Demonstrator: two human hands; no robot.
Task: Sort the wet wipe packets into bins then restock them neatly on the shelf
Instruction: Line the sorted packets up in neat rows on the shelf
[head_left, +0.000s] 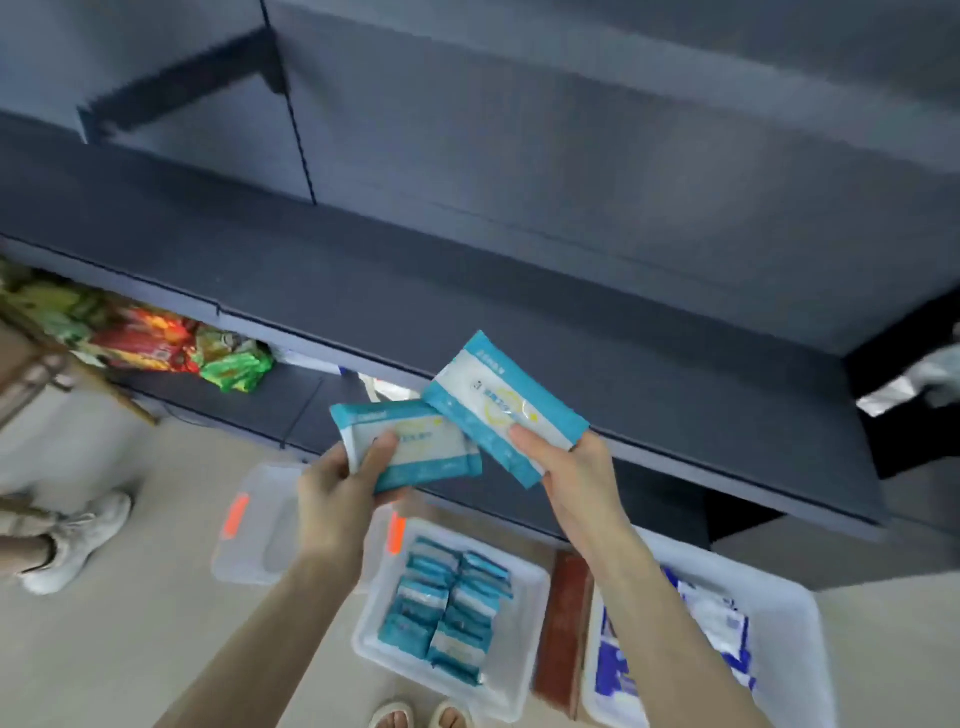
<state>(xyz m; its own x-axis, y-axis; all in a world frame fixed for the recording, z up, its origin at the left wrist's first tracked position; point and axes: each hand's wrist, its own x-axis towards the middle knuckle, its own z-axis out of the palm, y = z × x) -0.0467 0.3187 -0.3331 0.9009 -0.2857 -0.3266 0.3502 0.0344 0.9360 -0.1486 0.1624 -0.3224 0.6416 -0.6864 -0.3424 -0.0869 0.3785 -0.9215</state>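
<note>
The dark shelf (519, 291) fills the upper view, its top board bare where it can be seen. On the floor (156, 597) below stand two white bins. The middle bin (363, 644) holds teal packets (447, 613) in rows, and the right bin (800, 623) holds blue-and-white ones (717, 634). A clear lid or tray (260, 540) lies to their left.

Each of the hands carries one teal packet, both raised in front of the shelf edge. The left hand (343, 488) wraps the end of the left packet (415, 441), thumb on top. The right hand (576, 478) pinches the right packet (498, 405) at one corner, so most of it hangs free and tilted.

Likely troubles, as I judge them:
- The film looks slick, and the corner pinch is the weaker hold. A slip could drop that packet onto the floor or among the blue-and-white ones, undoing the sort.
- The two packets overlap in view, though contact cannot be told. A bump on the way in could twist one loose.
- The right packet is askew and may land crooked, spoiling the row.
- Set too near the front lip, either packet could slide off.
</note>
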